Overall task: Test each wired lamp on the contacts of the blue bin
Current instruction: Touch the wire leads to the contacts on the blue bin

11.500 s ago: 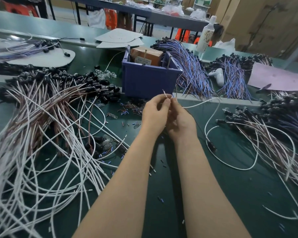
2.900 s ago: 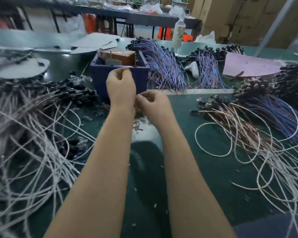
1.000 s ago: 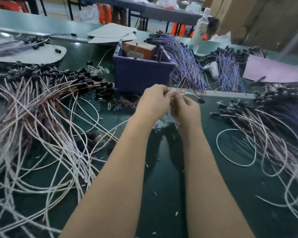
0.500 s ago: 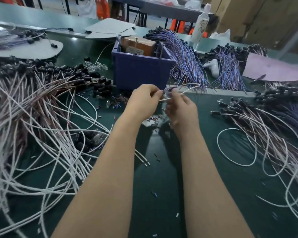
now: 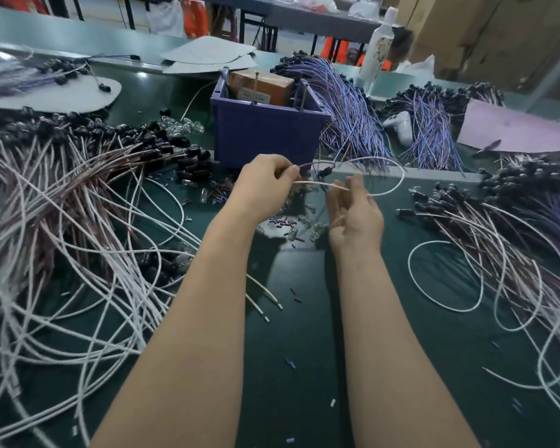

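Head view. Green desk [image 5: 304, 367] fills the frame, strewn with wire offcuts and small glass bulbs. Blue bin [image 5: 265, 130] stands at upper centre, a brown box [image 5: 261, 87] inside it and upright metal pins rising from its rim. White-wired lamps [image 5: 78, 247] with black sockets heap at the left; a similar heap [image 5: 505, 253] lies at the right; violet-wired bundles [image 5: 353, 124] lie behind and right of the bin.

Left hand [image 5: 265, 185], at centre just below the bin, is closed in a pinch on the ends of one wired lamp [image 5: 392, 185], whose white lead arcs out to the right and loops back, its black socket [image 5: 325, 172] hanging between the hands. Right hand [image 5: 356, 215] is half open, palm up, fingers loosely spread, with the lead lying across its fingertips; whether it grips is unclear.

Compared with half a second earlier, the right hand has opened from its closed pinch and dropped slightly away from the left hand, and the lead's loop now swings wider to the right. Heaps and bin are unchanged.
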Motion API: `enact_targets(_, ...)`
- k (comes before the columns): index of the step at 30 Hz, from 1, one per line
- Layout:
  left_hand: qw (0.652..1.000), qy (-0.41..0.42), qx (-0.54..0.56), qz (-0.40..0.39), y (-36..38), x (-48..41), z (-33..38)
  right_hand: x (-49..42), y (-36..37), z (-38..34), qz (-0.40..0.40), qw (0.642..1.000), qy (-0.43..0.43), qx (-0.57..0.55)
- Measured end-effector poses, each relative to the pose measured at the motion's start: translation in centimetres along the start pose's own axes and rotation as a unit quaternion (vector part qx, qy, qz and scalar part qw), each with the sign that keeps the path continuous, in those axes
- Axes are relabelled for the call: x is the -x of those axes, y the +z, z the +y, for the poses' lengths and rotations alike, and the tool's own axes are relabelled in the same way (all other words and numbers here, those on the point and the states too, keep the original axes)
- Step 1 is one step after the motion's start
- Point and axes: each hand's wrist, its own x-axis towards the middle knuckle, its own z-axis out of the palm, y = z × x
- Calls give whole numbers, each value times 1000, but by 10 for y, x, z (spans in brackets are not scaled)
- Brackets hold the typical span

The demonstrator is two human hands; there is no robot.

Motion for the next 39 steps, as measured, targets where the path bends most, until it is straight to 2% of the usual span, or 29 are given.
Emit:
enact_targets(3, 1000, 2, 13, 17, 6, 0, 3, 7, 7, 12, -106, 978, -36, 175)
enact_targets(5, 999, -3, 21, 30, 8, 0, 4, 11, 10, 19, -138, 945, -85, 285)
enact_targets(6, 999, -8, 27, 35, 8, 0, 3, 12, 11, 21, -144, 938, -96, 302)
enact_targets(10, 999, -18, 21, 30, 9, 0, 2, 13, 13, 20, -142, 957, -86, 238)
enact_targets(16, 1000, -18, 23, -11, 7, 0, 1, 8, 10, 10, -68, 994, -9, 89)
enact_targets(21, 999, 3, 41, -7, 8, 2, 2, 10, 12, 10, -85, 989, 118, 29)
enact_targets(24, 997, 10, 68, -22, 7, 2, 1, 9, 8, 5, -112, 981, 156, 4)
enact_targets(28, 995, 13, 77, -55, 4, 4, 2, 5, 4, 1, -160, 978, 133, 9)
enact_targets(34, 991, -38, 112, -69, 1, 6, -1, -1, 4, 3, -97, 992, 36, 75)
enact_targets(37, 989, -53, 111, -81, 1, 6, -1, -2, 3, 3, -73, 995, 18, 72)
enact_targets(39, 989, -54, 111, -84, 1, 5, -1, -1, 2, 3, -88, 994, 20, 61)
